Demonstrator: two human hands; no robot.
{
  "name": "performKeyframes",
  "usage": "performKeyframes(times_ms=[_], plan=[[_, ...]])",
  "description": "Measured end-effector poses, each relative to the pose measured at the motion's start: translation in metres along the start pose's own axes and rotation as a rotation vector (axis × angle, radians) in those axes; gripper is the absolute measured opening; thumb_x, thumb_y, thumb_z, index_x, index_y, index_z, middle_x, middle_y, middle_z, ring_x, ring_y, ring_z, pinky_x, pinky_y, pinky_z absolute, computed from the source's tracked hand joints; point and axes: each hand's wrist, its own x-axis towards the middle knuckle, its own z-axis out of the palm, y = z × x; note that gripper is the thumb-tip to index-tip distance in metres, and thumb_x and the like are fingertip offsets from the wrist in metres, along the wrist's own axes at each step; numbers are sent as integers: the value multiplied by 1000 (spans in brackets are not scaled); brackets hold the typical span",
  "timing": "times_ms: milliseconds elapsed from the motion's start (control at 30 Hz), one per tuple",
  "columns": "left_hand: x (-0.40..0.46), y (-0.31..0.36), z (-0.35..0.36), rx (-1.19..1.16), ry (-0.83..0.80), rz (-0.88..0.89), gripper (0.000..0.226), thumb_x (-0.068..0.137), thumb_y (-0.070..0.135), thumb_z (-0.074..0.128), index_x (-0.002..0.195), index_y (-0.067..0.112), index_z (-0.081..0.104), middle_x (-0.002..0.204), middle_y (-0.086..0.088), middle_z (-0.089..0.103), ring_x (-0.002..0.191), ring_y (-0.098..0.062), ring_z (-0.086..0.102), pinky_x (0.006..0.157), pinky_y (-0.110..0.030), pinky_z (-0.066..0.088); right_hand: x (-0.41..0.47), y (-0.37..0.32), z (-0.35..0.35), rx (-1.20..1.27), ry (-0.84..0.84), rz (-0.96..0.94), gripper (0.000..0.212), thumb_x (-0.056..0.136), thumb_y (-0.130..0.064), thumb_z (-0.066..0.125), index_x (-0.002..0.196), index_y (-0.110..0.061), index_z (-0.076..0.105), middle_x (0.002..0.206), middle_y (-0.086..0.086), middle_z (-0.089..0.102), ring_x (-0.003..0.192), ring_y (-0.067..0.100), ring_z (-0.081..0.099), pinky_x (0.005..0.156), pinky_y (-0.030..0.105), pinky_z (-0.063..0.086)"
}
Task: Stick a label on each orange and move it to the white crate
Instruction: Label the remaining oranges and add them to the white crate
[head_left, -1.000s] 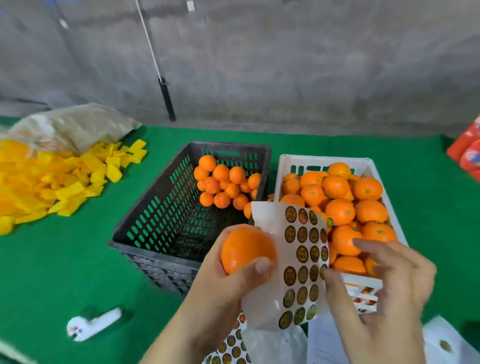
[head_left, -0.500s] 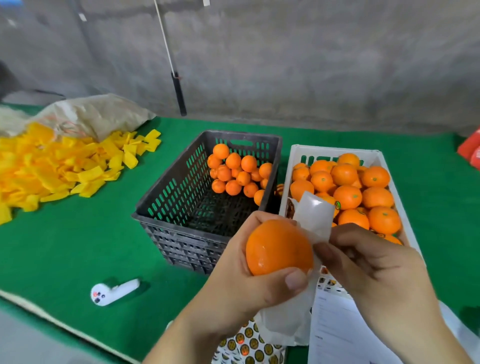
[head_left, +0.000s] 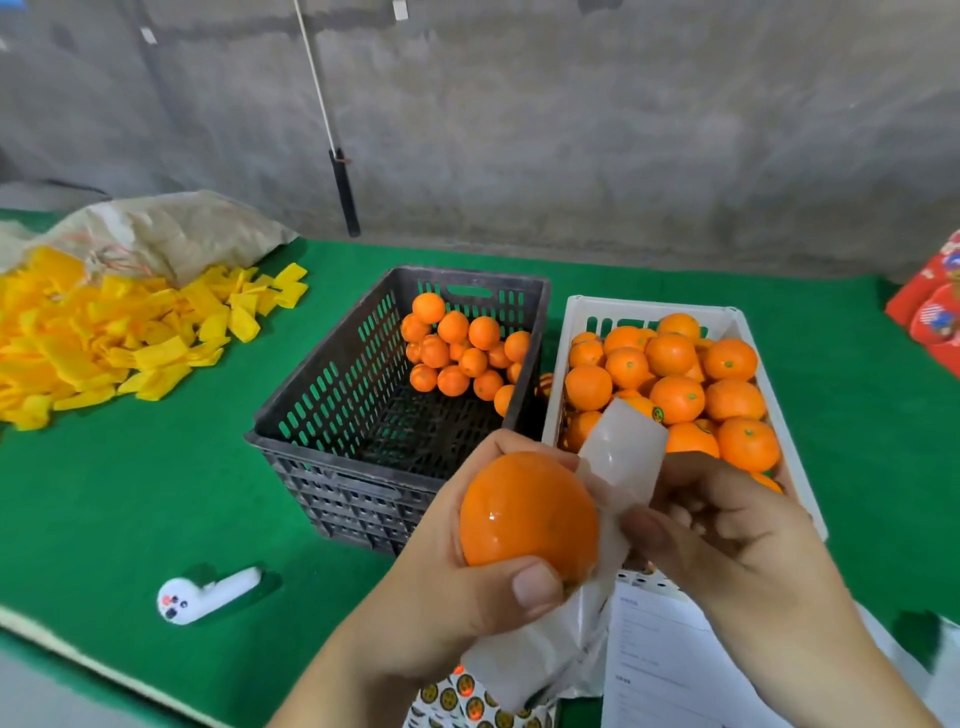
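**A:** So what's nearest the camera? The left hand (head_left: 447, 582) is wrapped around an orange (head_left: 527, 512), thumb across the front. The right hand (head_left: 727, 540) sits just beside it, fingers curled and pinching the white label sheet (head_left: 621, 457) against the fruit.

**B:** Yep, and more stickers (head_left: 467, 699) peek out under the wrists. Behind the hands, on the green table (head_left: 130, 493), the black crate (head_left: 363, 415) has a small pile of oranges at its far end. The white crate (head_left: 769, 374) right beside it is nearly full.
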Motion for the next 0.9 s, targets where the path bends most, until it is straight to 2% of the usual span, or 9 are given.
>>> performKeyframes(times_ms=[100,200,267,333,433,567,667,833,900], plan=[[8,-1,3,173,60,-44,59,66,33,97,108,29,55,90,12,73,70,-7,67,66,-20,51,1,4,-3,237,-39,129,52,72,-57,91,102,-17,79,78,12,72,68,24,67,64,32,56],[9,5,-2,-49,-11,-37,78,29,53,105,98,25,78,81,-4,73,64,-18,69,56,-28,57,0,12,-5,220,29,190,58,70,-57,92,100,-9,80,73,17,70,65,27,64,65,32,55],[9,9,-4,-122,47,-44,102,16,56,104,102,12,74,82,-7,73,66,-22,69,54,-30,59,-1,11,-8,153,124,139,37,81,-42,87,96,-8,79,71,18,69,61,27,63,62,29,55],[5,9,-3,-40,94,-29,111,29,61,102,114,4,58,93,-4,74,77,-23,70,64,-30,59,-1,3,-10,-10,365,-21,9,91,-21,74,94,-13,77,70,11,70,56,22,63,58,22,53],[-3,1,1,43,104,-61,90,54,56,98,124,16,58,116,-6,73,95,-26,70,84,-34,57,-4,-16,3,-226,613,-277,22,95,-47,70,103,-27,75,80,0,74,64,11,70,66,17,55],[0,-7,8,-42,86,-133,82,65,48,97,129,15,57,111,-11,68,98,-28,64,88,-36,54,-4,-17,25,-776,308,-565,16,98,-32,65,106,-31,80,104,-11,70,100,0,64,89,6,43],[3,-17,7,-17,100,-130,80,60,51,99,124,18,62,111,-13,68,98,-29,65,86,-34,55,-1,-7,20,-762,240,-546,22,93,-26,66,109,-20,81,109,-6,68,101,9,65,88,16,49],[-3,-25,0,-133,134,-222,83,60,53,98,127,18,64,133,-29,62,126,-53,57,111,-65,44,-4,7,15,-859,32,-431,60,83,-54,71,138,-33,62,142,-11,48,127,11,52,105,16,41],[2,-16,11,-182,101,-302,90,68,73,82,122,5,60,125,-29,65,124,-47,61,111,-52,49,-3,8,16,-833,-11,-383,72,79,-58,72,143,-33,50,147,-22,41,135,0,44,110,11,35]])
